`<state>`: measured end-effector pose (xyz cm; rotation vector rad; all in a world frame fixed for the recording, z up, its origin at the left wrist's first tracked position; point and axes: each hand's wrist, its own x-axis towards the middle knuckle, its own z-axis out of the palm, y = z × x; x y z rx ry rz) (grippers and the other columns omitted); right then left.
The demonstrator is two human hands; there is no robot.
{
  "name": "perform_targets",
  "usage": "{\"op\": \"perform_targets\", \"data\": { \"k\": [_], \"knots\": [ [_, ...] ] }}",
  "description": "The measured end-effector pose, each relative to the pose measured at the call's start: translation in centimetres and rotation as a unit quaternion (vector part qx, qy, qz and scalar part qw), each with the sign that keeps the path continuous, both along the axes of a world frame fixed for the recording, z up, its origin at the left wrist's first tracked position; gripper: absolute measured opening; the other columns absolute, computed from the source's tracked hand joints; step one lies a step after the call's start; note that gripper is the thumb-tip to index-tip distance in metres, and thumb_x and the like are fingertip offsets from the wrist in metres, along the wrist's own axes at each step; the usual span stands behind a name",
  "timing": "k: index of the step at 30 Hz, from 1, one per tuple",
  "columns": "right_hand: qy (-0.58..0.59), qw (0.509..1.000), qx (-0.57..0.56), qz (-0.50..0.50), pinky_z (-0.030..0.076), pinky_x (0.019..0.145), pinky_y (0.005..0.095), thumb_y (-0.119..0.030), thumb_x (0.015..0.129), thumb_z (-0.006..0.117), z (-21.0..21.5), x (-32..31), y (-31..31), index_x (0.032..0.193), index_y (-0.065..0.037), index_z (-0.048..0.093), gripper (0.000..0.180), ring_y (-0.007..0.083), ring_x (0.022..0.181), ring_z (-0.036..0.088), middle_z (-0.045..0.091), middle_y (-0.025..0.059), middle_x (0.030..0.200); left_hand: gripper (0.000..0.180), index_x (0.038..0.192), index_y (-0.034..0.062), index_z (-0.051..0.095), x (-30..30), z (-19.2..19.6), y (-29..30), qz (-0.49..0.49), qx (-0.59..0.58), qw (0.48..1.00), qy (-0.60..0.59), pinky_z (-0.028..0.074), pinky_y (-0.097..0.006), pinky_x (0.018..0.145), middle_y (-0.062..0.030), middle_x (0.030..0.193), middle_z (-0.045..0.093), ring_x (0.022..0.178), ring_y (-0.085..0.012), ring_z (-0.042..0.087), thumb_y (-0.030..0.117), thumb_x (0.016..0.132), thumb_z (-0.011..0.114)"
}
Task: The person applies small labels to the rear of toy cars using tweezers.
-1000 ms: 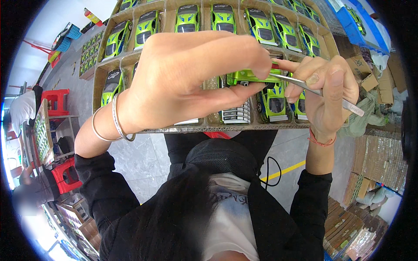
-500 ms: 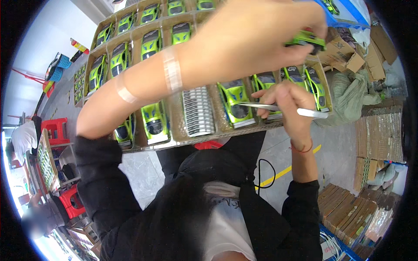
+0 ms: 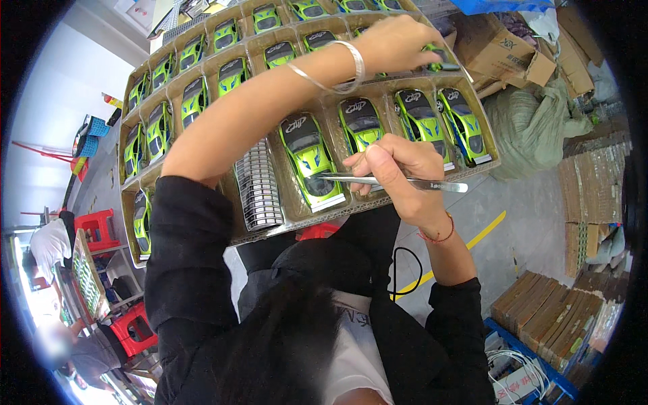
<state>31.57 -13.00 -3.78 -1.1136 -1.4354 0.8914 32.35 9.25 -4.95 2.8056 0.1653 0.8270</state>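
A cardboard tray split into compartments holds rows of bright green toy cars with dark roofs. At the tray's far right side my left hand is closed around the end of one green toy car, most of it hidden by the hand. My right hand grips metal tweezers near the front edge. Their tips lie over the rear part of a toy car in the front row; whether they touch it I cannot tell. Beside that car, a compartment contains a stack of silvery-white, dark-lined strips.
Opened cardboard boxes and a pale green sack stand right of the tray. Flattened cardboard stacks are at the lower right. Red stools and other people appear at the left.
My left hand has moved left and down toward the tray with the toy car. My right hand has shifted left with the tweezers. The view has turned, showing more of the tray's far rows.
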Motion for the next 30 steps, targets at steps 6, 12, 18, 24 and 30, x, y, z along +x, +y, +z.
{"op": "perform_targets", "data": {
  "k": [6,12,18,24,30],
  "knots": [
    [0.012,1.0,0.017,0.009,0.058,0.08,0.0401,-0.013,0.102,0.047,-0.1,-0.4,0.4,0.079,0.006,0.063,0.034,0.0177,0.062,0.066,0.066,0.012,0.067,0.025,0.108,0.0081,0.071,-4.6,1.1,1.9,-0.076,-0.045,0.983,0.159,0.055,-0.041,0.081,-0.0117,0.103,0.073,0.09,-0.0317,0.07,0.016,0.084,0.071],
    [0.058,0.998,0.02,-0.013,0.053,0.068,0.0328,-0.016,0.104,0.05,-1.0,-0.7,0.4,0.082,0.005,0.063,0.033,0.0126,0.059,0.062,0.067,0.0106,0.07,0.03,0.108,0.0155,0.075,-4.9,2.1,-1.0,0.045,0.084,0.988,0.12,0.057,-0.043,0.07,-0.0124,0.086,0.073,0.081,-0.0305,0.073,0.015,0.077,0.071],
    [0.049,0.998,-0.021,-0.016,0.053,0.065,0.0314,-0.018,0.105,0.046,-0.4,-1.1,0.8,0.083,0.005,0.061,0.035,0.0164,0.061,0.062,0.067,0.0148,0.073,0.02,0.096,0.0018,0.067,-6.7,2.5,-1.1,0.012,0.159,0.984,-0.077,0.054,-0.044,0.065,-0.0138,0.073,0.063,0.075,-0.0329,0.067,0.019,0.088,0.06],
    [0.091,0.994,-0.065,0.011,0.048,0.059,0.0235,-0.025,0.102,0.056,0.5,-3.3,1.7,0.081,0.002,0.065,0.035,0.0105,0.062,0.062,0.068,0.0088,0.071,0.025,0.107,0.0008,0.07,-9.8,6.4,-2.4,0.173,0.055,0.981,-0.07,0.055,-0.037,0.062,-0.0178,0.086,0.071,0.068,-0.03,0.068,0.012,0.086,0.063],
    [0.087,0.992,-0.085,0.045,0.049,0.055,0.0218,-0.028,0.101,0.059,0.6,-5.9,2.8,0.076,0.0,0.066,0.038,0.009,0.058,0.062,0.067,0.0072,0.068,0.026,0.108,-0.0046,0.07,-22.9,10.2,-5.6,0.083,-0.116,0.962,-0.233,0.06,-0.025,0.069,-0.015,0.095,0.074,0.078,-0.0159,0.072,0.006,0.085,0.072]
  ]
}}
